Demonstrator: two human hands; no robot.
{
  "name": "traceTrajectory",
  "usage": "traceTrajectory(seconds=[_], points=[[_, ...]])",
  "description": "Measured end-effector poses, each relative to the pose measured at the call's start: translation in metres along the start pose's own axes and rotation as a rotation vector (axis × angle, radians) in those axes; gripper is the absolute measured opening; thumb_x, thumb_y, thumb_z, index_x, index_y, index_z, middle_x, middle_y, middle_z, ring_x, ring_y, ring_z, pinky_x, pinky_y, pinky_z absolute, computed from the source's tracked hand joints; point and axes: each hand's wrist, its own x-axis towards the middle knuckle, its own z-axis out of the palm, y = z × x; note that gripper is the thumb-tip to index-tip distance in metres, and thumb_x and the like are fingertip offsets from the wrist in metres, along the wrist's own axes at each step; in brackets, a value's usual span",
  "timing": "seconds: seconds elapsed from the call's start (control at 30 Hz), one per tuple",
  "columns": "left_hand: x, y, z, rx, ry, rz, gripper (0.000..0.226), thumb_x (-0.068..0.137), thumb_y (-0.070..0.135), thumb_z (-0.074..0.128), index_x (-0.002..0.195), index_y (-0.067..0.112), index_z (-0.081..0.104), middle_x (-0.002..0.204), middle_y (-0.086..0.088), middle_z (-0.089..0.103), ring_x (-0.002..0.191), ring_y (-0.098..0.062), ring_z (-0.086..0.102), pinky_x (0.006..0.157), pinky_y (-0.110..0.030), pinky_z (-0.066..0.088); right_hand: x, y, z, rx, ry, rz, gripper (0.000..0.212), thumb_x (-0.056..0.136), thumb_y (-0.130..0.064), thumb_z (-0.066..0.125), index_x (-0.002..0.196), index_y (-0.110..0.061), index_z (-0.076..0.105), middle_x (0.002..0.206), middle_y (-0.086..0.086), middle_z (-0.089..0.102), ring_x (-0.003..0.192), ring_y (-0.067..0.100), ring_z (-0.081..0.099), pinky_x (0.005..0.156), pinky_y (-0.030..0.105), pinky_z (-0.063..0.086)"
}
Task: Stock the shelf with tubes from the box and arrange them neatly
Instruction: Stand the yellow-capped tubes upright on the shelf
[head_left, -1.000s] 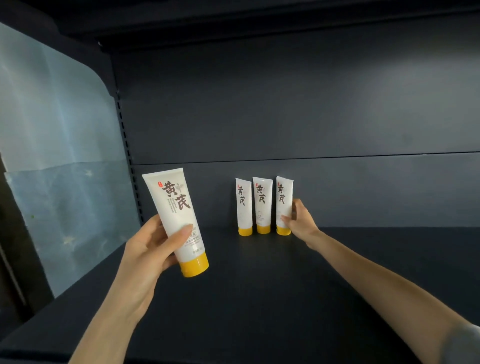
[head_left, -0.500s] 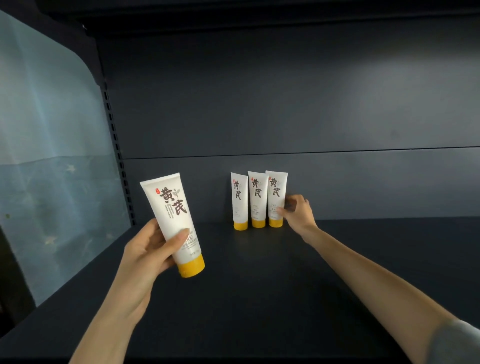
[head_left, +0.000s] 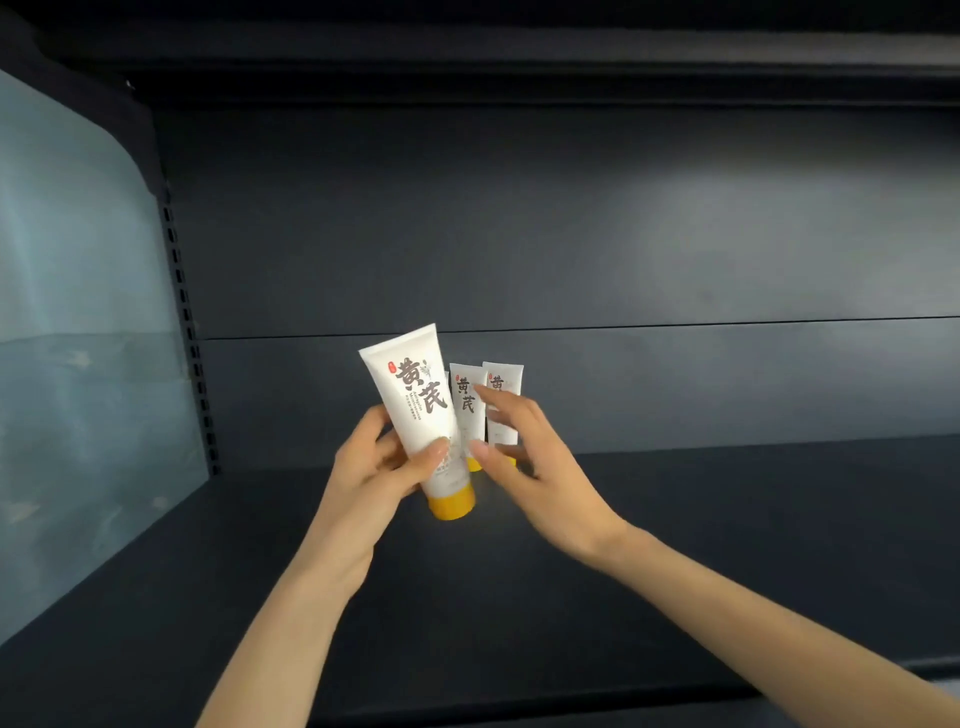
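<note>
Two hands meet over a dark, matte shelf (head_left: 675, 545) that fills the lower half of the view. The left hand (head_left: 374, 467) grips a white tube (head_left: 415, 410) with a yellow cap. Its thumb lies across the tube's front low down and its fingers (head_left: 371, 426) curl round the back. The tube is held almost upright, cap downward, its flat top tilted a little to the left.

The right hand (head_left: 540, 467) is just beside the tube, with its fingers (head_left: 501, 408) spread, loosely bent and holding nothing. Its thumb tip is close to the tube's lower right edge, but I cannot tell whether it touches.

Behind the right fingers, two standing tubes (head_left: 466, 410) of the same kind rest cap-down side by side at the rear of the shelf. A thin white sliver beside the held tube may be a third, though it is mostly hidden.

Beyond them rises a grey-blue back panel (head_left: 519, 223), with a horizontal seam running just above the held tube's top. A soft patch of light falls on the panel up and to the right of the right hand. Well to the left of the left fingers stands a slotted upright (head_left: 182, 312), and past it a pale bluish sheet (head_left: 78, 312) forms the side. High above both hands, the underside of an upper shelf (head_left: 519, 52) lies in deep shadow.
</note>
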Motion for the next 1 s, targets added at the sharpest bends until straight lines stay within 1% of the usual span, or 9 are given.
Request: traceTrajectory(seconds=[0.17, 0.27, 0.33, 0.47, 0.63, 0.73, 0.8, 0.9, 1.0], points=[[-0.002, 0.005, 0.007, 0.005, -0.001, 0.032, 0.035, 0.082, 0.005, 0.067, 0.113, 0.022, 0.06, 0.102, 0.003, 0.072, 0.095, -0.011, 0.069, 0.068, -0.02, 0.056, -0.02, -0.015, 0.016, 0.032, -0.088, -0.068, 0.067, 0.092, -0.03, 0.061, 0.146, -0.041, 0.023, 0.14, -0.02, 0.036, 0.13, 0.006, 0.041, 0.101, 0.031, 0.047], [-0.006, 0.007, 0.003, 0.037, -0.019, 0.049, 0.036, 0.082, 0.005, 0.068, 0.112, 0.023, 0.062, 0.102, 0.007, 0.072, 0.094, -0.009, 0.069, 0.067, -0.019, 0.056, -0.021, -0.019, 0.019, 0.21, -0.038, -0.013, 0.069, 0.092, -0.018, 0.062, 0.135, -0.056, 0.024, 0.132, -0.016, 0.048, 0.119, 0.005, 0.054, 0.09, 0.022, 0.051], [-0.009, 0.009, -0.001, 0.042, -0.015, 0.054, 0.037, 0.081, 0.005, 0.068, 0.113, 0.024, 0.062, 0.103, 0.008, 0.072, 0.096, -0.01, 0.068, 0.068, -0.021, 0.056, -0.02, -0.019, 0.02, 0.247, -0.015, 0.02, 0.065, 0.09, -0.016, 0.064, 0.129, -0.055, 0.031, 0.125, -0.015, 0.055, 0.113, 0.004, 0.059, 0.087, 0.019, 0.051], [-0.014, 0.01, -0.007, 0.027, 0.032, 0.066, 0.04, 0.078, 0.005, 0.071, 0.113, 0.022, 0.061, 0.104, 0.007, 0.072, 0.097, -0.011, 0.068, 0.069, -0.024, 0.057, -0.019, -0.022, 0.03, 0.227, -0.028, 0.016, 0.059, 0.086, -0.018, 0.068, 0.126, -0.052, 0.041, 0.124, -0.016, 0.057, 0.112, 0.006, 0.06, 0.084, 0.019, 0.053], [-0.018, 0.007, -0.007, 0.064, 0.146, 0.084, 0.04, 0.073, 0.008, 0.075, 0.105, 0.03, 0.061, 0.101, 0.008, 0.072, 0.096, -0.009, 0.068, 0.076, -0.031, 0.059, -0.015, -0.025, 0.045, 0.08, 0.054, -0.007, 0.066, 0.083, -0.021, 0.073, 0.126, -0.054, 0.036, 0.123, -0.016, 0.048, 0.106, -0.001, 0.054, 0.074, 0.017, 0.055], [-0.018, 0.005, -0.009, 0.098, 0.181, 0.117, 0.04, 0.075, 0.011, 0.075, 0.106, 0.031, 0.061, 0.101, 0.01, 0.072, 0.096, -0.007, 0.068, 0.075, -0.028, 0.059, -0.01, -0.024, 0.05, 0.07, 0.052, 0.0, 0.064, 0.081, -0.022, 0.074, 0.127, -0.051, 0.04, 0.12, -0.009, 0.053, 0.103, 0.007, 0.059, 0.074, 0.02, 0.057], [-0.018, 0.004, -0.014, 0.127, 0.186, 0.159, 0.033, 0.077, 0.021, 0.071, 0.107, 0.031, 0.061, 0.099, 0.013, 0.072, 0.095, -0.003, 0.067, 0.074, -0.017, 0.055, -0.004, -0.021, 0.051, 0.121, 0.036, 0.034, 0.062, 0.08, -0.023, 0.076, 0.122, -0.054, 0.042, 0.114, -0.01, 0.056, 0.099, 0.009, 0.063, 0.072, 0.019, 0.056], [-0.021, -0.001, -0.028, 0.33, 0.182, 0.167, 0.039, 0.083, 0.042, 0.055, 0.121, 0.032, 0.055, 0.105, 0.021, 0.066, 0.102, 0.012, 0.058, 0.08, -0.003, 0.044, 0.009, -0.007, 0.051, 0.103, 0.038, 0.115, 0.066, 0.078, -0.024, 0.077, 0.115, -0.06, 0.035, 0.106, -0.021, 0.054, 0.091, -0.004, 0.061, 0.067, 0.009, 0.05], [-0.03, -0.007, -0.05, 0.657, 0.125, 0.096, 0.06, 0.082, 0.063, 0.035, 0.137, 0.039, 0.04, 0.131, 0.03, 0.046, 0.122, 0.012, 0.041, 0.101, -0.017, 0.035, 0.029, 0.016, 0.05, 0.057, 0.049, 0.212, 0.067, 0.078, -0.02, 0.077, 0.126, -0.046, 0.037, 0.101, -0.019, 0.052, 0.083, -0.004, 0.061, 0.062, 0.006, 0.048]])
